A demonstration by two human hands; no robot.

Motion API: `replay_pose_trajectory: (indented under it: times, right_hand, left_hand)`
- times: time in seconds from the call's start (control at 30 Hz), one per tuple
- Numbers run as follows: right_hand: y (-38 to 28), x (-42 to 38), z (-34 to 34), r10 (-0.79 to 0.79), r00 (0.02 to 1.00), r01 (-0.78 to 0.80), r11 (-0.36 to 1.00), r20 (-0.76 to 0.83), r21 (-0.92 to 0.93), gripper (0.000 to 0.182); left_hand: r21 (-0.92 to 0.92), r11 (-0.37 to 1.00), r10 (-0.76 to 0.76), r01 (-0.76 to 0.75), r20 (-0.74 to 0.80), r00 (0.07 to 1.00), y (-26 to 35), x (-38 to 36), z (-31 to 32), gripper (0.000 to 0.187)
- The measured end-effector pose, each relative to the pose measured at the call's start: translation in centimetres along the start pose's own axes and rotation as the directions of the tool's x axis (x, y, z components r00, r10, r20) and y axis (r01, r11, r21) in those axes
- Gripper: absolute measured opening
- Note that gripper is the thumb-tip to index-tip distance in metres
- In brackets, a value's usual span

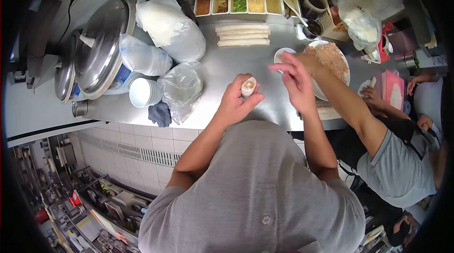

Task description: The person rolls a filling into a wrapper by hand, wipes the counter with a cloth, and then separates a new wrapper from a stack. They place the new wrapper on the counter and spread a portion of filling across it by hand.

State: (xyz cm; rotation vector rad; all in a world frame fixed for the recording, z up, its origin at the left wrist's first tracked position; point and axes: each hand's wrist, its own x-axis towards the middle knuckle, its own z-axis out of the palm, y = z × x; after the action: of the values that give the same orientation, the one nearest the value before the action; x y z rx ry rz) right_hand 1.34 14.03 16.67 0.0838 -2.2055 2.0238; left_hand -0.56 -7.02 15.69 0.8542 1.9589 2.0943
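My left hand (235, 100) is wrapped around a white filled roll (248, 87), its end turned up toward me with light-coloured filling showing inside. My right hand (299, 85) is raised over the counter, fingers stretched out and holding nothing I can see. Just beyond its fingertips stands a small white bowl (283, 55), partly hidden by the hand. Several long pale rolls (243, 35) lie side by side farther back. To the right, a plate (324, 44) carries a heap of minced filling (333, 59), and a co-worker's arm (343, 93) reaches across to it.
Seasoning trays (240, 3) line the back wall. On the left are large lidded steel pots (100, 44), plastic bags (182, 87), stacked cups (143, 93) and a dark cloth (160, 114). Co-workers crowd the right side, near a pink box (393, 89). More pale rolls (326, 112) lie by the front edge.
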Motion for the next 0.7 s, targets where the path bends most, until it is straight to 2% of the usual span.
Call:
replay_pose_trajectory:
  times: [0.03, 0.1, 0.13, 0.17, 0.23, 0.33, 0.47, 0.53, 0.7]
  right_hand:
    - [-1.7, -0.7, 0.6, -0.002, 1.000, 0.002, 1.000, 0.002, 0.001, 0.059]
    - [-4.2, -1.5, 1.3, -0.319, 0.948, 0.318, 0.948, -0.016, -0.023, 0.059]
    - [-4.9, -1.5, 1.4, -0.321, 0.947, 0.320, 0.947, -0.025, -0.029, 0.059]
    - [-5.5, -1.5, 1.4, -0.414, 0.910, 0.414, 0.904, 0.024, -0.102, 0.059]
    - [-6.0, -1.6, 1.4, -0.503, 0.861, 0.508, 0.843, 0.078, -0.173, 0.060]
    - [-6.4, -1.6, 1.7, -0.528, 0.839, 0.544, 0.810, 0.132, -0.219, 0.067]
    - [-7.5, -1.6, 2.3, -0.547, 0.824, 0.564, 0.768, 0.149, -0.302, 0.068]
    - [-7.6, -1.8, 2.4, -0.547, 0.819, 0.562, 0.701, 0.174, -0.439, 0.067]
    - [-7.8, -1.9, 3.4, -0.561, 0.812, 0.541, 0.615, 0.163, -0.574, 0.059]
  left_hand:
    - [-0.022, 0.998, -0.054, 0.053, -0.028, 0.998, 0.0, 0.0, 0.1, 0.022]
    - [-0.058, 0.996, -0.063, 0.062, -0.028, 0.998, 0.0, 0.2, 0.1, 0.024]
    - [-0.097, 0.993, -0.077, 0.074, -0.026, 0.997, 0.0, 0.3, 0.3, 0.026]
    - [-0.100, 0.992, -0.072, 0.071, -0.015, 0.997, 0.3, 0.4, 0.5, 0.026]
    - [-0.032, 0.998, -0.060, 0.058, -0.046, 0.997, 1.7, 0.9, 1.0, 0.024]
    - [-0.079, 0.992, -0.097, 0.094, -0.035, 0.995, 1.9, 1.1, 1.5, 0.021]
    - [-0.075, 0.990, -0.122, 0.119, -0.038, 0.992, 1.9, 1.2, 1.7, 0.019]
    - [0.038, 0.999, -0.014, 0.016, -0.056, 0.998, 1.4, 1.1, 1.8, 0.019]
    - [0.119, 0.993, -0.005, 0.011, -0.049, 0.999, 1.8, 0.9, 1.9, 0.020]
